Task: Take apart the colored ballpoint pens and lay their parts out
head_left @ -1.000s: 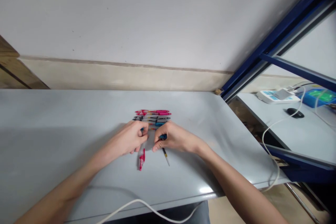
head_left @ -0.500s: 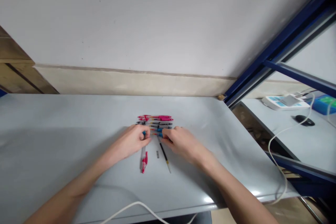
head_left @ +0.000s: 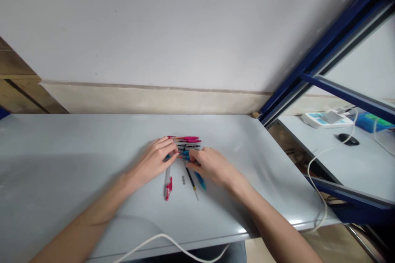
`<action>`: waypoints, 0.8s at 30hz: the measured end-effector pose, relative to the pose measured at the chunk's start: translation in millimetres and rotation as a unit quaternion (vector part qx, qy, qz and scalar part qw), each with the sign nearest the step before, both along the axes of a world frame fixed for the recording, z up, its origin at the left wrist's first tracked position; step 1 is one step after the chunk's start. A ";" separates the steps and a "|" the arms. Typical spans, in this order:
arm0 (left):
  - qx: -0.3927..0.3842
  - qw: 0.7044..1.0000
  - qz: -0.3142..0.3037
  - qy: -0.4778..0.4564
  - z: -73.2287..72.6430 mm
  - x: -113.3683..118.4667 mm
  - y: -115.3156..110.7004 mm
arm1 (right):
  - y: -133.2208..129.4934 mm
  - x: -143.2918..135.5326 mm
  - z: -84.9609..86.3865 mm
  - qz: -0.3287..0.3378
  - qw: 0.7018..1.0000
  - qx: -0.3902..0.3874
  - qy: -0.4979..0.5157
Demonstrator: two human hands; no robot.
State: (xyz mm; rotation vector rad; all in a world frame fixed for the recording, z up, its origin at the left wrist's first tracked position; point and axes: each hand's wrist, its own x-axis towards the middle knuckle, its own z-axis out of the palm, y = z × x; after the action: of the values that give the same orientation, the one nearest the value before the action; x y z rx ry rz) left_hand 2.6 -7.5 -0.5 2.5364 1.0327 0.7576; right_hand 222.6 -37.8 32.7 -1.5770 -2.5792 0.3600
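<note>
The nearest blue pen in the row lies between the two hands, its long axis running left to right along the surface. The left hand is at its left end, the right hand at its right, about equally near. Each grip is narrow; whether either pinches the pen, I cannot tell. Beyond lie black and pink pens; nearer the person, a red-ended clear barrel, a small grey piece, a dark refill and a blue piece.

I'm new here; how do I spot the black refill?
On the grey table, find the right hand. Beside it, the thin black refill slants between a small grey piece and a blue piece; unlike either, it has a yellow band.
</note>
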 end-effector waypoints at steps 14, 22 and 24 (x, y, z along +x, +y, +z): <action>0.043 0.998 -0.028 0.019 -11.9 -3.0 10.9 | 14.0 4.1 -7.6 0.038 0.997 0.042 0.050; 0.050 0.998 -0.028 0.039 -12.4 -5.1 7.1 | 18.7 8.7 -9.4 0.053 0.985 0.050 0.154; 0.061 0.997 -0.025 0.036 -12.4 -5.1 7.6 | 20.7 9.0 -12.5 0.055 0.981 0.058 0.174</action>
State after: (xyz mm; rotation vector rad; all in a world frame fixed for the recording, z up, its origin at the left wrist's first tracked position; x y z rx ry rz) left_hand -2.5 0.1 -12.9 2.7019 0.9683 0.7416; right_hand 231.6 -17.2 20.2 -1.2110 -2.3736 0.4422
